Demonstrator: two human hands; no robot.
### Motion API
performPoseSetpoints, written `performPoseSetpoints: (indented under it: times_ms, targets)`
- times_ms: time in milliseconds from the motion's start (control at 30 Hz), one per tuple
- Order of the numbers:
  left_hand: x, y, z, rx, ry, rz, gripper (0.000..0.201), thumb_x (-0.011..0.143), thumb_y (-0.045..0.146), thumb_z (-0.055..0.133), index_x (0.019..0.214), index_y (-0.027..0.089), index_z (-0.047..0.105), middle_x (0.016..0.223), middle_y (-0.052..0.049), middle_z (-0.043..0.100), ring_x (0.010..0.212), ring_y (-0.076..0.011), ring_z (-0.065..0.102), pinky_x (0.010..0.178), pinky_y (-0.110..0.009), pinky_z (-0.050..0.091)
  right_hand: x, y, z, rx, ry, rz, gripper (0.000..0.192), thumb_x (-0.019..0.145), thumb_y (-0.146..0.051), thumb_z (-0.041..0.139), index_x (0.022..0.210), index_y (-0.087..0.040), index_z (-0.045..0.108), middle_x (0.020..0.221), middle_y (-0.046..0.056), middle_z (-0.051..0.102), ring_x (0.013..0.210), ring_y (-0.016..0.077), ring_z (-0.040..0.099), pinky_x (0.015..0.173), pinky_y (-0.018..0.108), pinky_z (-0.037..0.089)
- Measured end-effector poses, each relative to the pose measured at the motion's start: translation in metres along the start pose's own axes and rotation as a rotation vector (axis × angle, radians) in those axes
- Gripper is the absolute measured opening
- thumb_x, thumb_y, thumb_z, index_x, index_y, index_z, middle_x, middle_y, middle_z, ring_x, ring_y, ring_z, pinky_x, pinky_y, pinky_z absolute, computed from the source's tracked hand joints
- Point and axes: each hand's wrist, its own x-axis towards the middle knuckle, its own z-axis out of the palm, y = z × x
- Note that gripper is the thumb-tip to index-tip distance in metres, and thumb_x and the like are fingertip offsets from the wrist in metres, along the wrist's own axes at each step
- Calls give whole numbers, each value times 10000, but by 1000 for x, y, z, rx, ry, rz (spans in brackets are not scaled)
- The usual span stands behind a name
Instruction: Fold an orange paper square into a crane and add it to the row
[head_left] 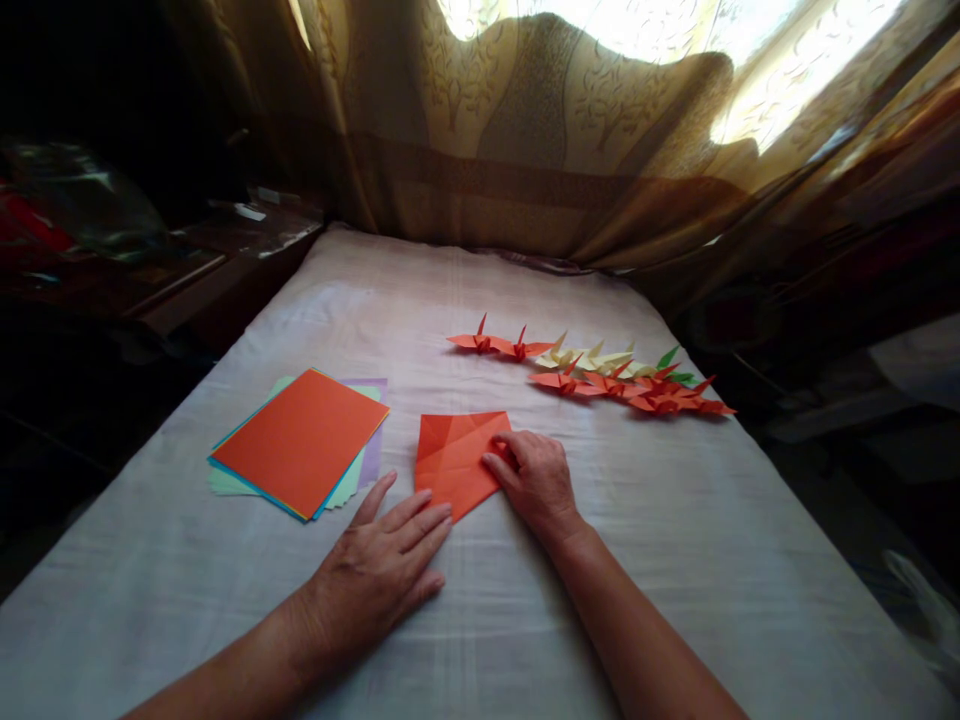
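An orange sheet of origami paper (457, 450), creased and partly folded, lies on the cloth in front of me. My left hand (390, 550) rests flat with its fingers spread, the fingertips on the paper's lower left edge. At the paper's right edge, my right hand (536, 480) has its thumb and index finger curled together on the orange paper. Left of it lies a stack of coloured paper with an orange sheet (304, 440) on top; blue, mint green and purple edges stick out below.
Several folded paper cranes stand in rows at the right back: orange cranes (570, 383), pale yellow cranes (596, 358) and a green crane (679, 370). A white cloth (465, 640) covers the surface. A patterned curtain (525, 130) hangs behind; a dark side table (247, 240) stands at the left.
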Motion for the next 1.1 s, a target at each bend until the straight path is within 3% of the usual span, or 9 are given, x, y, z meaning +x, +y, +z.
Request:
performPoseSetpoints:
  times_ms: [300, 567, 733, 867, 1033, 1100]
  targets:
    - [6, 1, -6, 49, -47, 72, 422, 965, 392, 524, 1326, 175, 543, 1381, -99, 593, 1281, -240, 541, 1187, -437, 230, 1, 2, 2, -16, 34, 18, 145, 893, -365, 647, 941, -229, 639, 853, 35, 671, 813, 213, 580, 780, 335, 344]
    - [12, 0, -6, -13, -80, 54, 392, 928, 450, 566, 1195, 164, 592, 1367, -88, 606, 1300, -258, 525, 1202, -432, 167, 2, -1, 0, -7, 11, -2, 172, 882, -314, 648, 747, -223, 592, 872, 30, 664, 853, 203, 567, 788, 327, 354]
    - [14, 1, -5, 19, -80, 56, 483, 939, 501, 538, 1274, 155, 567, 1338, -97, 627, 1270, -275, 549, 1195, -453, 139, 5, -1, -3, 29, 11, -5, 149, 869, -272, 657, 734, -219, 620, 918, 36, 684, 896, 205, 587, 835, 339, 378]
    - [13, 1, -2, 49, -90, 61, 536, 956, 524, 491, 1359, 173, 528, 1345, -95, 622, 1260, -272, 556, 1190, -466, 125, -3, -6, -9, 19, -11, 5, 115, 859, -325, 664, 810, -221, 654, 1020, 55, 690, 981, 227, 595, 896, 372, 388]
    - [12, 2, 3, 84, -75, 30, 564, 957, 543, 472, 1380, 173, 522, 1351, -90, 619, 1275, -264, 541, 1197, -443, 77, -22, -18, -11, -70, -64, -8, 490, 762, -538, 724, 1096, -192, 627, 1309, 148, 591, 1232, 320, 500, 1020, 470, 351]
    - [11, 2, 3, 99, -82, 37, 569, 962, 548, 458, 1385, 173, 519, 1351, -93, 618, 1280, -263, 538, 1196, -442, 78, -25, -21, -10, -84, -73, 7, 542, 747, -555, 730, 1129, -188, 613, 1345, 158, 568, 1273, 333, 471, 1044, 489, 336]
